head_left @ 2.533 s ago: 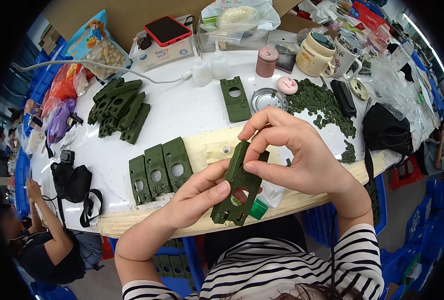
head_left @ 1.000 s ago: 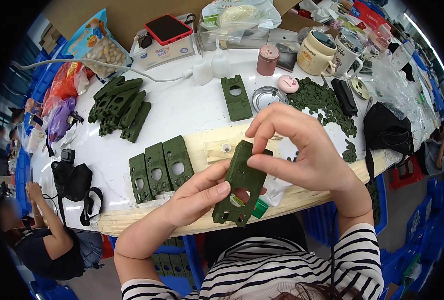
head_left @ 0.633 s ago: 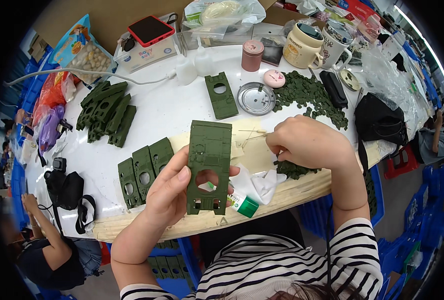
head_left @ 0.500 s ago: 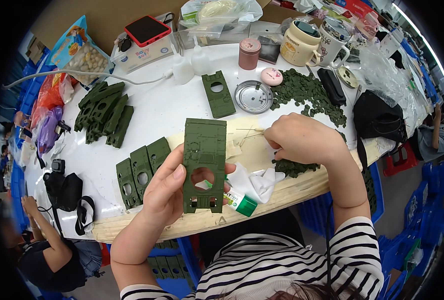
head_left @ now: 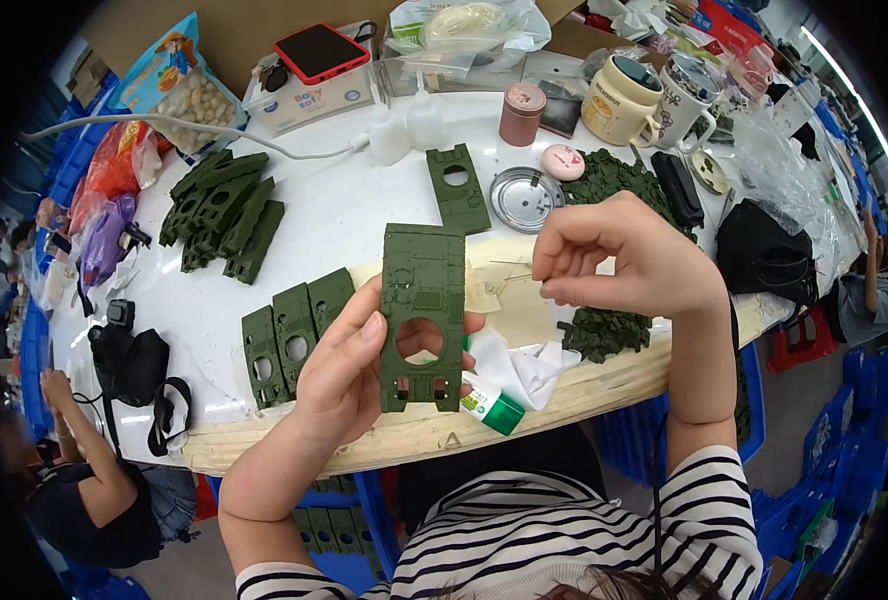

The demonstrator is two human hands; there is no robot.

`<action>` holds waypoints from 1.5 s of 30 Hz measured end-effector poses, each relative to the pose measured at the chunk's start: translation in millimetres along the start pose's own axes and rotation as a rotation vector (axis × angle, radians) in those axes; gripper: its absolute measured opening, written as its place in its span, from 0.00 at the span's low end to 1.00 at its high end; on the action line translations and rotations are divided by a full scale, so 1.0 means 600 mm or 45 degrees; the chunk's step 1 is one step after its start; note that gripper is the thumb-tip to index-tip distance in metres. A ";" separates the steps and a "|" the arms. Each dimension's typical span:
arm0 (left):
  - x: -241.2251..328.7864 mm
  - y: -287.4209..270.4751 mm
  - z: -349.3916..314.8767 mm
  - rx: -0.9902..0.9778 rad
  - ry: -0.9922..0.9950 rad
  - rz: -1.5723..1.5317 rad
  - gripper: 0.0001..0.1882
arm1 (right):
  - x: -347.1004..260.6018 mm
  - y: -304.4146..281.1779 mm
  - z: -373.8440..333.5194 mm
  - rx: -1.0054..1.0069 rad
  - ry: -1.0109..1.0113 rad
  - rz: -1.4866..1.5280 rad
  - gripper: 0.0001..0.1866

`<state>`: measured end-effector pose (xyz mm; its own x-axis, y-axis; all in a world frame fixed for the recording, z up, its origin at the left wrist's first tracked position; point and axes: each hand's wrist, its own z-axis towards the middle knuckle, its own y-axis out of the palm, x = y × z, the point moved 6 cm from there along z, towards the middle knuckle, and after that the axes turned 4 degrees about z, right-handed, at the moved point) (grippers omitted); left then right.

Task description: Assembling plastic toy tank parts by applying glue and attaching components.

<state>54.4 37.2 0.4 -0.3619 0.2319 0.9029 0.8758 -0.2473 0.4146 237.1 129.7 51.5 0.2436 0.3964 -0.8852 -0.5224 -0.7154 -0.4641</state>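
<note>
The left hand [head_left: 349, 375] grips a green plastic plate [head_left: 422, 315] upright, its long axis running near to far. The right hand [head_left: 629, 262] pinches a thin pin [head_left: 512, 277], fingers narrow, just right of the plate.

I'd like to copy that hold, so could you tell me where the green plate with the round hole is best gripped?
By its long side edges: the left hand comes from the left, thumb on the face, fingers behind, leaving the green plate with its round hole clear.

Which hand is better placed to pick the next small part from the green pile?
Right. The right hand hovers just above the small green pile; the left hand is occupied gripping the green plate.
</note>
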 end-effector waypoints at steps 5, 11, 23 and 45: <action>0.008 -0.005 0.004 0.088 0.109 -0.059 0.32 | -0.001 0.022 0.004 0.197 -0.009 0.613 0.08; 0.008 -0.004 0.006 0.064 0.160 -0.062 0.31 | -0.006 0.048 0.010 0.142 0.006 0.862 0.10; 0.010 -0.013 0.001 -0.045 0.138 -0.208 0.29 | -0.011 0.050 0.012 0.149 0.106 0.908 0.12; 0.005 -0.014 0.006 -0.166 0.146 -0.508 0.49 | -0.010 0.044 0.014 0.230 -0.144 0.639 0.04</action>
<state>47.0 43.2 -1.1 -0.7037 0.2291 0.6725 0.6149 -0.2779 0.7381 214.9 113.2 44.5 -0.1563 0.0982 -0.9828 -0.6863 -0.7264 0.0366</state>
